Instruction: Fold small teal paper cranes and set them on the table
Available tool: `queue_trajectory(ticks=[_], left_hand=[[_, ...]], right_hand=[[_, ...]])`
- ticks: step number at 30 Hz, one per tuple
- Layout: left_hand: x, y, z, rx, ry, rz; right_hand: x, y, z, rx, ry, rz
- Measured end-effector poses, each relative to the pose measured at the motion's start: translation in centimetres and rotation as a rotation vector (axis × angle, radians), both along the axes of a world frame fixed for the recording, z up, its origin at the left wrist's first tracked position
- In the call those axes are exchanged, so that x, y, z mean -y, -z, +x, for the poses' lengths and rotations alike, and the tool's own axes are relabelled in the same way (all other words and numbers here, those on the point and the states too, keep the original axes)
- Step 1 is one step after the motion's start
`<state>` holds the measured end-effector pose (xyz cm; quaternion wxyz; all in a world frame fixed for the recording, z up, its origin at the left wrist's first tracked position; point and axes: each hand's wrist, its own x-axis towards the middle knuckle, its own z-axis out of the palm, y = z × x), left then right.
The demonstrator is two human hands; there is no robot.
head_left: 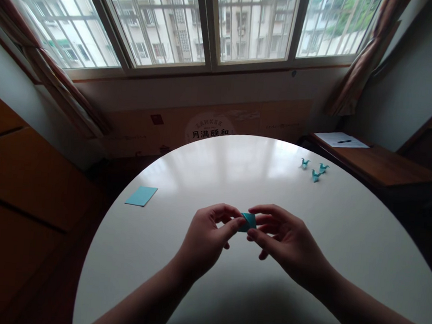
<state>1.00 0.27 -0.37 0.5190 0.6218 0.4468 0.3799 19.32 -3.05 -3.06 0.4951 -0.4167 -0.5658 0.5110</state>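
One folded paper (250,220), held from both sides

The left hand (206,233) pinches its left side, thumb on top; the right hand (289,237) grasps its right edge with thumb and fingers; the paper lies between the two, above the bench (149,246), neither hand clearly nearer; its long axis is hard to tell, fingers covering both ends; beyond, at left, lies one blue square (141,196); at far right stand three paper birds (315,177), grouped close.

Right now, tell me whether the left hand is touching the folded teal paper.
Touching. The head view shows the left hand with its thumb lying on the left end of the folded teal paper.
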Motion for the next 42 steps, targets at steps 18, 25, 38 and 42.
queue_trajectory(ticks=[18, 25, 38, 42], left_hand=[[0.56, -0.52, 0.45, -0.077, -0.056, 0.066], [0.91, -0.44, 0.48, 0.1, -0.072, 0.034], [0.71, 0.4, 0.49, 0.06, -0.018, -0.038], [0.72, 0.28, 0.37, 0.028, -0.015, -0.008]], right_hand=[[0.28, -0.59, -0.03, -0.07, -0.002, -0.111], [0.16, -0.42, 0.06, -0.101, 0.007, -0.101], [0.5, -0.12, -0.68, -0.069, 0.111, -0.002], [0.36, -0.05, -0.5, -0.067, 0.056, -0.06]])
